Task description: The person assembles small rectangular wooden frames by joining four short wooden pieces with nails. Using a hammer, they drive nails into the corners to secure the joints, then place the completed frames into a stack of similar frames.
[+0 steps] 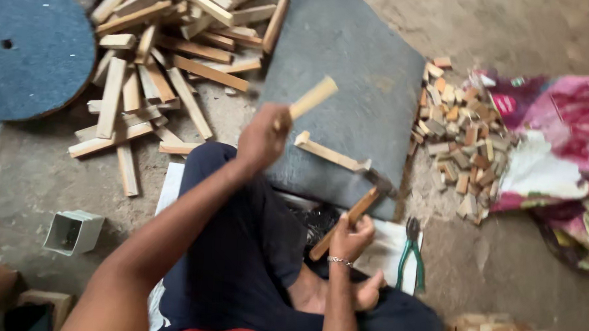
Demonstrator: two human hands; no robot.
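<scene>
Left hand (262, 138) grips a pale wood strip (313, 98); right hand (352, 237) clasps a wooden-handled hammer (363, 201); rough grey slab (353, 68) on dusty concrete floor (516, 29).

The blue round disc (25, 44) is cut off by the left edge, and the pile of wood strips (166, 51) beside it runs past the top edge. The hammer (356, 212) head is blurred, its handle end hidden in the right hand (352, 237). Right of the disc, the left hand (262, 138) is blurred, covering the end of a wood strip (311, 98).
</scene>
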